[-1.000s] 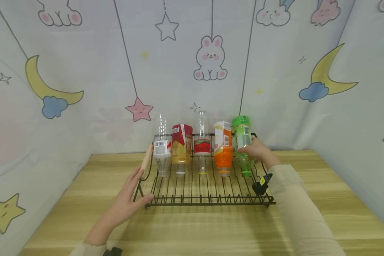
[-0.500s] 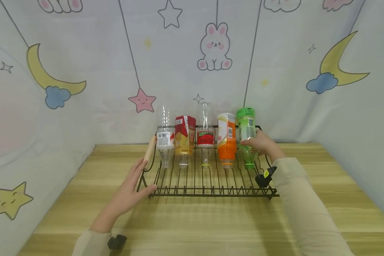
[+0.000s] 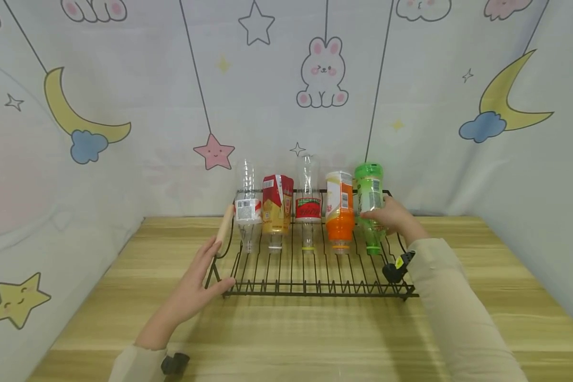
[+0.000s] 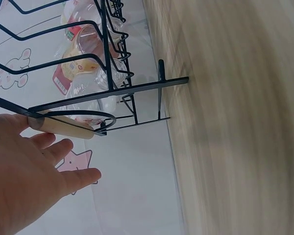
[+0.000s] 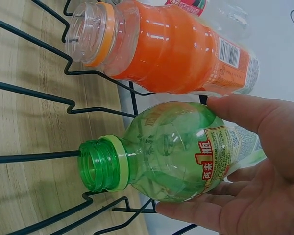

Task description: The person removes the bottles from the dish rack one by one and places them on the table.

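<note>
A black wire rack [image 3: 315,293] with a wooden side handle [image 3: 225,225] holds several bottles upside down, leaning in a row. At the row's right end is a green plastic bottle [image 5: 181,152], mouth down and uncapped. My right hand [image 3: 392,216] grips its sides between thumb and fingers; in the right wrist view the hand [image 5: 264,181] wraps the labelled part. My left hand [image 3: 191,289] lies along the rack's left side, fingers extended and spread. In the left wrist view its fingertips touch or nearly touch the wooden handle [image 4: 63,128]; contact is partly hidden.
Left of the green bottle stand an orange bottle [image 3: 340,212], a clear bottle with a red label [image 3: 307,209], a red and gold bottle [image 3: 277,204] and a clear bottle with a white label [image 3: 248,209]. Behind the wooden table [image 3: 286,339] hangs a printed curtain [image 3: 172,106].
The head view has tilted and shifted slightly. Both hands stay in the same places relative to the rack, the right one on the green bottle throughout.
</note>
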Available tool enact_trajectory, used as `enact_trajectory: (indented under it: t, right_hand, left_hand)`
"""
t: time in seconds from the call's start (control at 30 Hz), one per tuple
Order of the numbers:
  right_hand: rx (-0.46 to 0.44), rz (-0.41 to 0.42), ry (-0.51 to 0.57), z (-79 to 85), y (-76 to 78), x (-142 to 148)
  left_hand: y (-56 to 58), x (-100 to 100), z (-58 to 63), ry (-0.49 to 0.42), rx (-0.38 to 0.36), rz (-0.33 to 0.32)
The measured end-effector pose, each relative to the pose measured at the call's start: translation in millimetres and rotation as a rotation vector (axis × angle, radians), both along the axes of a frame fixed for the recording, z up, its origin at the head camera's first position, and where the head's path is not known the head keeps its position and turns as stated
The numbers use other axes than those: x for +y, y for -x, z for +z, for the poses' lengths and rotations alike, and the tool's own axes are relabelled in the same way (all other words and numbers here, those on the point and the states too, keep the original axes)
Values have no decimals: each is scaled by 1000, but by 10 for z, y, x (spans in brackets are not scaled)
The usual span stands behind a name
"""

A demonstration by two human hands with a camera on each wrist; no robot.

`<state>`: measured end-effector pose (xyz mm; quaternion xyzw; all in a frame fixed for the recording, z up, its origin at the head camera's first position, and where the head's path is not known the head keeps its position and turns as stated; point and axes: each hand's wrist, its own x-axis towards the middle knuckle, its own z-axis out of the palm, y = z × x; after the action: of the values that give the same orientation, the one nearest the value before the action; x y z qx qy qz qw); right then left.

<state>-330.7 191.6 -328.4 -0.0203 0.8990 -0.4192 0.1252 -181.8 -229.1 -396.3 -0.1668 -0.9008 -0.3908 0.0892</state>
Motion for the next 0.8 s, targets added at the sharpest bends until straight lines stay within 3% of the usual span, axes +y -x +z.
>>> enact_trajectory:
  t: [0.43,0.8]
  right_hand:
    - [47,-4,-29,44,-19,10]
    - [94,-17,-85,197,-50,-3]
  left_hand:
    - [-15,6,7,3,6,2]
    - [-10,8,12,-6,-6,4]
